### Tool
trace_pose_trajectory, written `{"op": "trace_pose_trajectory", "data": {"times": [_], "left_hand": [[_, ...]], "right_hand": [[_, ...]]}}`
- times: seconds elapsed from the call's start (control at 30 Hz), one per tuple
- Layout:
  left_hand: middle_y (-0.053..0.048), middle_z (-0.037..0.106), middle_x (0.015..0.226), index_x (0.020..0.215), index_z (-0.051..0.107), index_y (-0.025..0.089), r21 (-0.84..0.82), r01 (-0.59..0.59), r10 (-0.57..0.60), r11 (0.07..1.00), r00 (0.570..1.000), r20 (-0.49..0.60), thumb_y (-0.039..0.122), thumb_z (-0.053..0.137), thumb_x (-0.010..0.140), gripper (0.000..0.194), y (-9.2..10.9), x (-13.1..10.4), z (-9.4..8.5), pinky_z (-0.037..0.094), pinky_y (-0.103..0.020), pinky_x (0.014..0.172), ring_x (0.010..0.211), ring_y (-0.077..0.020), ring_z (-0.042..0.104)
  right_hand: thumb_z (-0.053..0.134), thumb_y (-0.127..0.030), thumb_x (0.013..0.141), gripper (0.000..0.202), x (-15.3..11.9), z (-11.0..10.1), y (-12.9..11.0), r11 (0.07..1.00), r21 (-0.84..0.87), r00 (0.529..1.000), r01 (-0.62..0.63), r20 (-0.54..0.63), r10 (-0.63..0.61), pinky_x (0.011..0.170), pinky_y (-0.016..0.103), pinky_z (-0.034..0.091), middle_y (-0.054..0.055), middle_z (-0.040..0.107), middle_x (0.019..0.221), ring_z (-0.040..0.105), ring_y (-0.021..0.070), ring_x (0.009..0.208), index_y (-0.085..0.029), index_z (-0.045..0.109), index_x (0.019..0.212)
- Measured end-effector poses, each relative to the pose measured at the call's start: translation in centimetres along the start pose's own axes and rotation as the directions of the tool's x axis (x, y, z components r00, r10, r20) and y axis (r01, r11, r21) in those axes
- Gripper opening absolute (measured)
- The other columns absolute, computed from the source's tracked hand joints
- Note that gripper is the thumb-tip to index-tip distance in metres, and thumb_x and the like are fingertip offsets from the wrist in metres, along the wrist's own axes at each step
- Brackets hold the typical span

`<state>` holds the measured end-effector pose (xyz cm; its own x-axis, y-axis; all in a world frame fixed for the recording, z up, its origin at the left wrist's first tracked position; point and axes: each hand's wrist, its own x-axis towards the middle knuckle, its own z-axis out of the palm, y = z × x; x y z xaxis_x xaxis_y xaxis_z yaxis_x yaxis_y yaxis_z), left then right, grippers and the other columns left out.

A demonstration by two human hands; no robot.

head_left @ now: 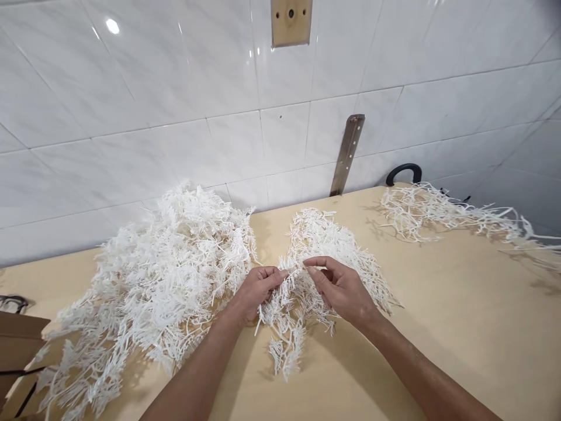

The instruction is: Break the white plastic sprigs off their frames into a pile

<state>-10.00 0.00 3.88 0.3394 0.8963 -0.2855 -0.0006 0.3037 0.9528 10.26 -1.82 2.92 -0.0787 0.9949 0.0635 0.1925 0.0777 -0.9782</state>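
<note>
White artificial branches with fine, needle-like twigs lie about both hands. My left hand (258, 289) is closed, thumb against fingers, on a white plastic sprig (287, 345) whose twigs hang down over the table. Just to the right, my right hand (344, 289) is bent into a pinch, with thumb and index fingertip close together beside the sprig's upper end. Whatever sits between those fingertips is too small to make out. Behind the hands spreads a smaller heap of white sprigs (346, 245). A large pile of the same sprigs (175, 263) rises to the left of my left hand.
Barer white stems (438, 213) lie at the table's back right, near a black curved handle (404, 169). A metal strip with holes (347, 153) stands against the tiled wall (175, 158). Cardboard (20, 345) and glasses (13, 303) are at the left edge of the wooden table (473, 316).
</note>
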Motion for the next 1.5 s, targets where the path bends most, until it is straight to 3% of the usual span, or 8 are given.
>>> {"op": "trace_pose_trajectory", "data": {"times": [0.1, 0.2, 0.37, 0.5, 0.67, 1.03, 1.27, 1.5], "left_hand": [[0.008, 0.032, 0.047, 0.056, 0.041, 0.019, 0.017, -0.021, 0.021, 1.000, 1.000, -0.009, 0.055, 0.071, 0.073, 0.050, -0.2, 0.0, 0.2, 0.014, -0.024, 0.044, 0.042, -0.0054, 0.022], [0.006, 0.039, 0.045, 0.054, 0.044, 0.018, 0.061, -0.045, 0.047, 0.997, 0.998, -0.040, 0.054, 0.070, 0.074, 0.049, -0.3, 0.1, 0.4, 0.018, -0.024, 0.045, 0.042, -0.0058, 0.028], [0.006, 0.042, 0.043, 0.058, 0.047, 0.018, 0.047, -0.043, 0.046, 0.998, 0.998, -0.053, 0.053, 0.071, 0.073, 0.045, -0.5, 0.3, 0.6, 0.017, -0.022, 0.043, 0.040, -0.0054, 0.029], [0.008, 0.039, 0.044, 0.066, 0.050, 0.018, 0.007, -0.032, 0.033, 0.999, 0.999, -0.031, 0.047, 0.074, 0.072, 0.038, -0.5, 0.3, 0.5, 0.016, -0.021, 0.042, 0.039, -0.0048, 0.026], [0.007, 0.041, 0.049, 0.066, 0.050, 0.018, 0.015, -0.021, 0.021, 1.000, 0.999, -0.026, 0.045, 0.072, 0.074, 0.036, -0.4, 0.1, 0.6, 0.018, -0.020, 0.042, 0.042, -0.0051, 0.029], [0.007, 0.037, 0.051, 0.063, 0.048, 0.018, 0.066, -0.044, 0.045, 0.997, 0.999, -0.024, 0.046, 0.071, 0.074, 0.037, 0.1, -0.2, 1.2, 0.020, -0.021, 0.045, 0.045, -0.0059, 0.027], [0.005, 0.042, 0.053, 0.067, 0.057, 0.015, 0.022, -0.058, 0.058, 0.998, 0.998, 0.023, 0.056, 0.073, 0.070, 0.043, 0.1, -0.3, 1.4, 0.024, -0.023, 0.050, 0.049, -0.0083, 0.035], [0.005, 0.042, 0.057, 0.063, 0.057, 0.015, 0.075, -0.115, 0.118, 0.990, 0.992, -0.036, 0.054, 0.077, 0.066, 0.044, 0.4, -0.6, 1.5, 0.027, -0.023, 0.054, 0.056, -0.0086, 0.036]], "right_hand": [[0.060, -0.050, 0.088, 0.039, -0.1, 0.1, -0.1, 0.994, -0.082, 0.997, 0.071, 0.020, -0.070, 0.043, 0.025, 0.034, -0.004, 0.046, 0.055, 0.039, 0.0109, 0.045, -0.019, 0.067, 0.110], [0.061, -0.048, 0.086, 0.032, -0.1, 0.2, -0.1, 0.982, -0.139, 0.992, 0.124, -0.001, -0.126, 0.048, 0.026, 0.037, -0.001, 0.054, 0.060, 0.045, 0.0130, 0.052, -0.020, 0.071, 0.098], [0.059, -0.045, 0.087, 0.027, 0.0, 0.3, -0.1, 0.980, -0.126, 0.987, 0.157, -0.014, -0.160, 0.055, 0.028, 0.042, 0.003, 0.063, 0.069, 0.052, 0.0154, 0.061, -0.020, 0.069, 0.085], [0.060, -0.046, 0.087, 0.028, -0.1, 0.2, -0.3, 0.985, -0.123, 0.990, 0.123, -0.048, -0.130, 0.050, 0.026, 0.039, 0.002, 0.060, 0.067, 0.049, 0.0143, 0.057, -0.020, 0.067, 0.094], [0.055, -0.045, 0.090, 0.035, -0.2, 0.0, -0.6, 0.983, -0.147, 0.994, 0.108, 0.004, -0.109, 0.047, 0.026, 0.037, 0.000, 0.055, 0.063, 0.046, 0.0136, 0.054, -0.020, 0.066, 0.112], [0.058, -0.042, 0.088, 0.025, 0.2, 0.1, -0.5, 0.968, -0.180, 0.985, 0.172, 0.049, -0.166, 0.061, 0.029, 0.046, 0.003, 0.068, 0.077, 0.057, 0.0168, 0.065, -0.021, 0.071, 0.093], [0.058, -0.046, 0.089, 0.029, 0.1, 0.2, -0.4, 0.986, -0.138, 0.995, 0.092, 0.046, -0.087, 0.051, 0.026, 0.040, 0.000, 0.061, 0.065, 0.049, 0.0134, 0.054, -0.020, 0.069, 0.087], [0.056, -0.048, 0.089, 0.032, 0.0, -0.3, -0.3, 0.994, -0.100, 0.991, 0.051, 0.125, -0.038, 0.043, 0.024, 0.036, -0.003, 0.049, 0.056, 0.040, 0.0104, 0.045, -0.019, 0.068, 0.090]]}}
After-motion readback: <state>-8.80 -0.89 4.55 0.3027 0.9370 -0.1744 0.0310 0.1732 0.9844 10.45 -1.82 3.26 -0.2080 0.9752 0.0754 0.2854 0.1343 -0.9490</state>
